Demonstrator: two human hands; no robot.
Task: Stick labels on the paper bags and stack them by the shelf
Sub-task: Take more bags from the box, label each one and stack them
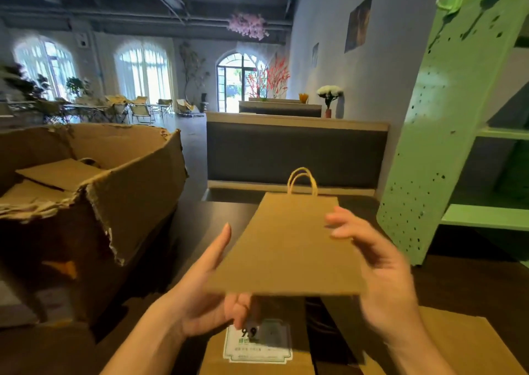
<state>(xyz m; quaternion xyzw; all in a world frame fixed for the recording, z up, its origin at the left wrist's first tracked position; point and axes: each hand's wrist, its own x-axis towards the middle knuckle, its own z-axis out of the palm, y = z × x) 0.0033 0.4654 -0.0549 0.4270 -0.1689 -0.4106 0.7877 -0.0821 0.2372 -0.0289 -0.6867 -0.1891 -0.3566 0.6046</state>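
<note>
A flat brown paper bag (289,243) with twisted handles pointing away is held level above the dark table (200,223). My left hand (206,297) supports it from below at its near left corner, thumb along the left edge, fingers curled under. My right hand (380,271) grips its right edge, fingers over the top; this hand is blurred. Beneath, near the front, lies another paper bag (257,357) bearing a white label (259,343) with green print and "9.9". One more brown bag (458,346) lies at the lower right.
A large torn cardboard box (94,191) stands at the left with brown paper bags inside. A green perforated shelf unit (446,134) rises at the right. Beyond the table is a grey booth seat back (294,151).
</note>
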